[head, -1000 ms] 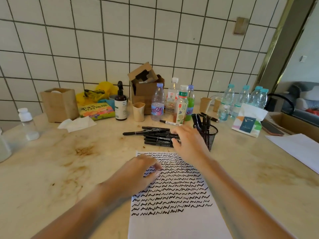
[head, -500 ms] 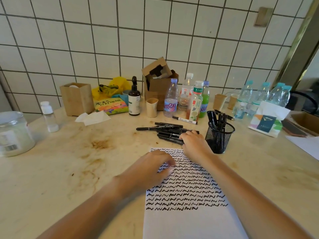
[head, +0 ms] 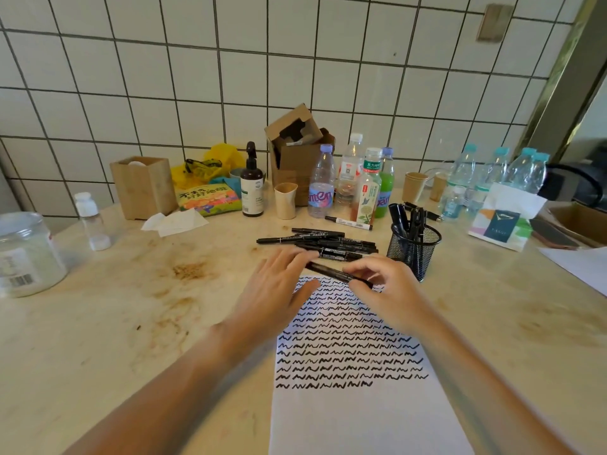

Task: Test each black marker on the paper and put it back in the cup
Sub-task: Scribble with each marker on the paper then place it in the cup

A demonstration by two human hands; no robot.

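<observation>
Slim black marker [head: 338, 275], capped, lies slanted just above the top edge of the scribbled paper [head: 354, 418]. Your right hand [head: 384, 292] pinches its right end; your left hand [head: 279, 284], fingers straight, touches its left end. Half a second ago your right hand was in the marker pile [head: 331, 246] and your left on the paper. Mesh cup [head: 414, 249] stands just right.
</observation>
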